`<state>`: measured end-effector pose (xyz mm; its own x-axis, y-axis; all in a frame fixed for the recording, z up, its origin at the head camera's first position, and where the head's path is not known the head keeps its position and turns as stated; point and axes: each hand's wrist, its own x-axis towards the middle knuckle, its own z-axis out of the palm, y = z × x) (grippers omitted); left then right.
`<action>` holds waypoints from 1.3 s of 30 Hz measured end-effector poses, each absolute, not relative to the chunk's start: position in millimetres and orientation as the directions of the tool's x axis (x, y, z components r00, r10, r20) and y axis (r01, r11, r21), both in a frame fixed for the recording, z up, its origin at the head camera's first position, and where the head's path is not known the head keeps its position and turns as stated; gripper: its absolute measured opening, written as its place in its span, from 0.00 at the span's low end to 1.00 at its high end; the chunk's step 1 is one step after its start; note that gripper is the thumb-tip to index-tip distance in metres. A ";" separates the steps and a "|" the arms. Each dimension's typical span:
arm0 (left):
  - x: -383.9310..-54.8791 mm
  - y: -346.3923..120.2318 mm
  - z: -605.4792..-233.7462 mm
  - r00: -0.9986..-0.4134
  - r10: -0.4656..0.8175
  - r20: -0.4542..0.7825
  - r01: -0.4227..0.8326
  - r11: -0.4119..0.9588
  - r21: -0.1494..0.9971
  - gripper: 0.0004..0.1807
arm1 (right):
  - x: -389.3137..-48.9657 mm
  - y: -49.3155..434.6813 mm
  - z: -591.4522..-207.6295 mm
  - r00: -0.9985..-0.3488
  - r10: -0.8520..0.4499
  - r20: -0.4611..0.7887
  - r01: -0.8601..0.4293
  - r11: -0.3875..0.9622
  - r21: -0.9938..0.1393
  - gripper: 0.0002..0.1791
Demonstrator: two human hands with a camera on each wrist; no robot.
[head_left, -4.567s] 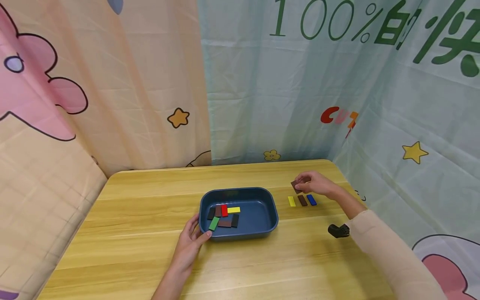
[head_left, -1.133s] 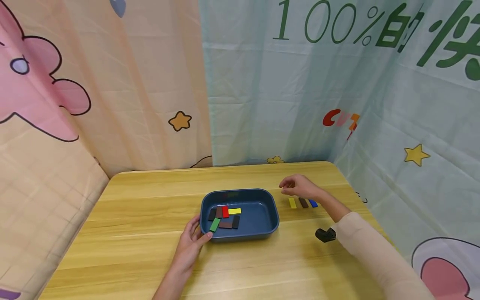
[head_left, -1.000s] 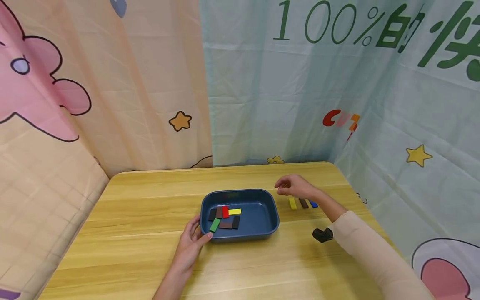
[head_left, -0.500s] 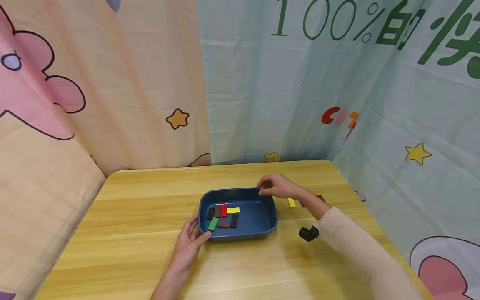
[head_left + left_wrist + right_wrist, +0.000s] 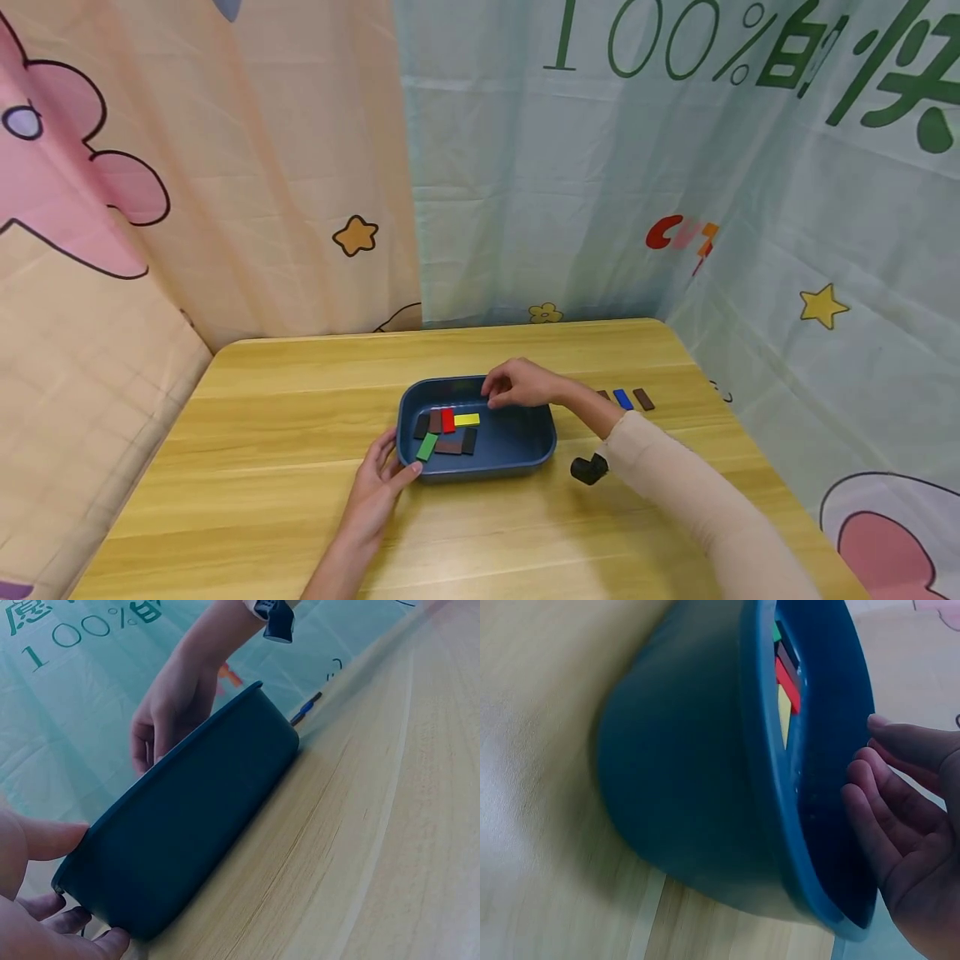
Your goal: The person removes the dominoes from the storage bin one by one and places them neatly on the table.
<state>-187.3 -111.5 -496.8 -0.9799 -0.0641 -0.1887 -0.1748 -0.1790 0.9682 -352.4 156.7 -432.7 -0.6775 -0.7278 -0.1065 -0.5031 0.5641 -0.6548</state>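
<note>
A dark blue rectangular tray (image 5: 483, 475) stands on the table. My left hand (image 5: 378, 483) grips its near left corner, thumb at the rim and fingers along the outer side. Inside, to the left, lie a red tile (image 5: 447, 420), a yellow tile (image 5: 467, 419), a green tile (image 5: 427, 447) and several black and brown ones. Over the tray's far right part hovers my right hand (image 5: 525, 383). Its fingers are loosely bent, and the right wrist view shows nothing between the thumb (image 5: 911, 742) and fingers.
On the table right of the tray lie a blue tile (image 5: 623, 399) and a brown tile (image 5: 643, 399); another brown one is partly behind the right forearm. A black device (image 5: 588, 469) sits at the right wrist. Printed curtains (image 5: 525, 208) hang behind the table.
The brown tile my right hand held earlier now lies right of the blue tile. That hand has moved left, from the loose tiles to over the tray. The left hand keeps its grip.
</note>
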 end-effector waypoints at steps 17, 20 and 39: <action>-186.4 -114.8 -495.7 -0.986 -0.049 -0.159 -0.149 -0.175 0.973 0.41 | -366.7 127.6 -447.9 -0.604 -0.773 -0.193 -0.593 0.598 -0.539 0.10; -185.9 -114.9 -496.8 -0.987 -0.041 -0.153 -0.144 -0.176 0.974 0.41 | -367.2 120.5 -449.9 -0.587 -0.785 -0.200 -0.625 0.596 -0.504 0.11; -185.3 -113.3 -500.2 -0.989 -0.038 -0.146 -0.137 -0.187 0.973 0.41 | -360.7 86.1 -451.1 -0.531 -0.784 -0.323 -0.755 0.610 -0.241 0.03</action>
